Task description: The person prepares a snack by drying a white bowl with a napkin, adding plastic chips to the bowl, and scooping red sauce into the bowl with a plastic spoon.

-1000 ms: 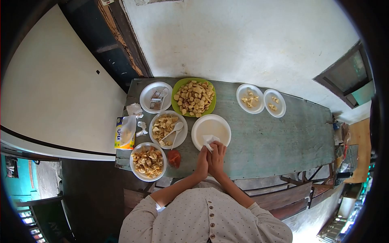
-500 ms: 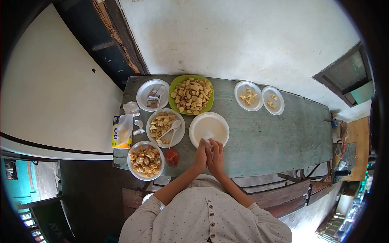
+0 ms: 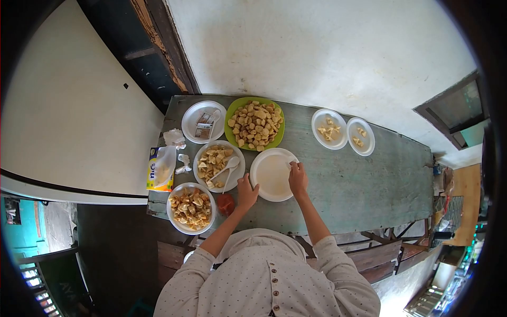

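A: Where are the hands?
B: Both are at the empty white plate [image 3: 272,174] on the surface [image 3: 348,185]. The left hand [image 3: 246,192] grips its near-left rim, fingers curled. The right hand [image 3: 298,177] pinches a small white tissue [image 3: 291,164] at its right rim, forearm angled in.

The hands part: left hand [image 3: 246,191] moves to the white plate's [image 3: 272,171] left rim, right hand [image 3: 298,178] with the tissue [image 3: 291,163] to its right.

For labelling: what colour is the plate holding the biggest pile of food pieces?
Green plate, clearest in the head view.
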A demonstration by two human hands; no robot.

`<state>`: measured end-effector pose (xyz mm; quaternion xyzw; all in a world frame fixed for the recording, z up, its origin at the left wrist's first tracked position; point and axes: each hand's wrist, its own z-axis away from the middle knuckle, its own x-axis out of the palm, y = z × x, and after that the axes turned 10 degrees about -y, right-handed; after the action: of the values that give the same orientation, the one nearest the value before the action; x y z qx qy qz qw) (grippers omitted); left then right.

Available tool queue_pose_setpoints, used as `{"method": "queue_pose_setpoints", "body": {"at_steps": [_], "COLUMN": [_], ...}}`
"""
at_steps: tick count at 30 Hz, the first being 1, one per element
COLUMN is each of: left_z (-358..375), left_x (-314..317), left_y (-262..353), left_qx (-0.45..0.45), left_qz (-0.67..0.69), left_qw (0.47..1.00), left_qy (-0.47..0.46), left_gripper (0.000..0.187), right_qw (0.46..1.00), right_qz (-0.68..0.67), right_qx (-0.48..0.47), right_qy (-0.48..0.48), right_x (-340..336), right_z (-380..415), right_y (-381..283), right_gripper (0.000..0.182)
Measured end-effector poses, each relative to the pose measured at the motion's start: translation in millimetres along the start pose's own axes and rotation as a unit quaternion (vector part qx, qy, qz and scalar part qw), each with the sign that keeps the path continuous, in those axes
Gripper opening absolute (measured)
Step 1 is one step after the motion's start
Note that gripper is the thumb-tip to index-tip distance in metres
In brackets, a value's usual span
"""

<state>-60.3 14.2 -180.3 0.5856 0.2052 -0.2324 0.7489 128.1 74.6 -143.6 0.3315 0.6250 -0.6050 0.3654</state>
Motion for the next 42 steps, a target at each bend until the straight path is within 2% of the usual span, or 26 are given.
{"method": "queue_pose_setpoints", "body": {"at_steps": [1,5,8,10,14,21,27,30,32,35,39,41,42], "left_z": [-2,-14,-20,-20,-19,-14,-17,-18,-18,-19,-14,-14,-14], "left_x": [1,-6,-9,-11,-11,-11,-14,-11,-11,-11,-18,-16,-17], "left_y": [0,12,13,13,12,13,19,20,22,20,29,25,24], "left_qx": [0.006,-0.013,-0.024,-0.016,0.012,0.011,-0.011,0.022,-0.008,0.034,0.009,0.091,0.093], "left_qz": [-0.011,-0.024,-0.044,-0.044,-0.088,-0.108,-0.048,0.009,0.043,0.064,0.128,0.026,0.026], "left_qw": [1.000,1.000,0.999,0.999,0.996,0.994,0.999,0.998,0.998,0.995,0.991,0.989,0.989], "left_qy": [0.000,-0.009,-0.015,-0.010,-0.014,-0.007,0.017,0.053,0.038,0.073,0.037,0.113,0.113], "left_gripper": [0.056,0.055,0.053,0.052,0.046,0.047,0.038,0.034,0.031,0.026,0.023,0.026,0.026], "right_qw": [0.999,0.999,0.999,0.999,0.997,0.996,0.995,0.993,0.992,0.989,0.991,0.991,0.991], "right_qz": [0.034,0.032,0.029,-0.025,-0.058,-0.078,-0.099,-0.115,-0.125,-0.144,-0.137,-0.137,-0.135], "right_qx": [0.006,0.005,-0.027,0.004,0.025,0.023,0.006,-0.001,-0.004,-0.008,-0.001,0.003,-0.003], "right_qy": [-0.020,-0.038,-0.001,-0.028,-0.038,-0.029,-0.023,-0.017,-0.015,-0.013,-0.002,0.006,0.014], "right_x": [7,28,34,33,27,25,29,28,26,22,15,13,12], "right_z": [-5,-10,-7,-7,-7,-3,3,4,5,8,14,18,20], "right_y": [3,3,5,6,8,12,18,19,19,19,18,17,17], "right_gripper": [0.019,0.026,0.034,0.039,0.039,0.039,0.037,0.036,0.036,0.036,0.036,0.035,0.035]}}
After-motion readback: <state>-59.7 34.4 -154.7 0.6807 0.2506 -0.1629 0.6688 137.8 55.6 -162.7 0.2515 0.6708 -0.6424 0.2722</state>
